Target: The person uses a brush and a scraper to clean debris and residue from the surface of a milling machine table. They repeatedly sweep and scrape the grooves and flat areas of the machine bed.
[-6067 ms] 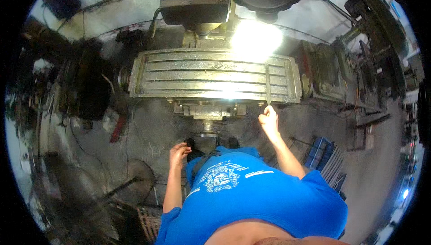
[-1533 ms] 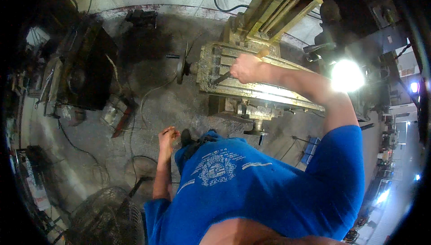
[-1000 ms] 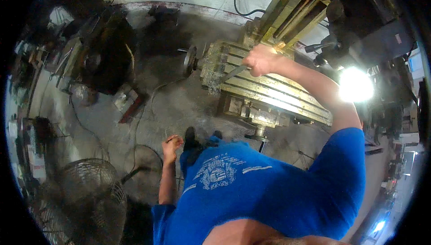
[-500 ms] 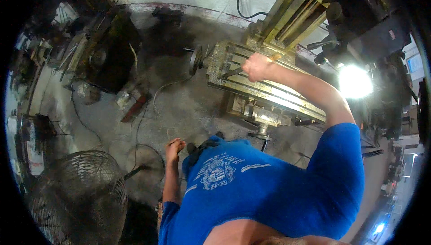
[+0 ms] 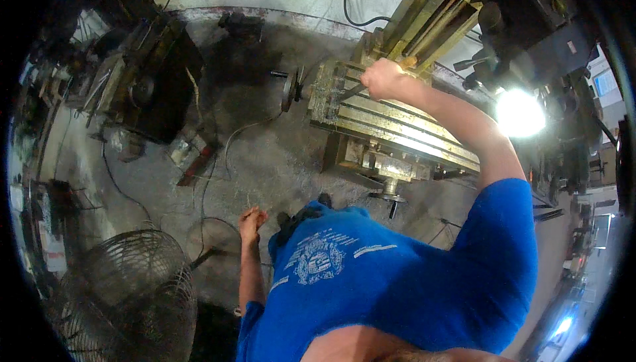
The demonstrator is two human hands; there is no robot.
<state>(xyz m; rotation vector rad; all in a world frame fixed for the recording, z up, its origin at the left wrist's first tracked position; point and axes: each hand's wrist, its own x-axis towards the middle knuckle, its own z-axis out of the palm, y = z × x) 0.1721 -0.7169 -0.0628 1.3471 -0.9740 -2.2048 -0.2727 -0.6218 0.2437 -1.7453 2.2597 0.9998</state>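
Note:
My right hand (image 5: 383,78) is closed around a hand tool with a tan handle end (image 5: 409,62) and a dark flat end (image 5: 352,91); its exact kind is unclear. The dark end points left, over the slotted metal table (image 5: 397,120) of a milling machine. Metal chips (image 5: 323,90) lie on the table's left end, close to the tool. Down by my side, clear of the machine, my left hand (image 5: 252,221) has curled fingers; whether something small is inside them is hidden.
A handwheel (image 5: 289,92) sticks out at the table's left end, another (image 5: 387,197) at its front. The work lamp (image 5: 521,113) glares at the right. A large fan cage (image 5: 126,289) stands lower left. Cables (image 5: 228,143) cross the floor near a dark machine (image 5: 156,83).
My right hand has shifted slightly up in the picture with the tool, whose dark end has also moved up and right. The whole view has shifted a little. My left hand stays low.

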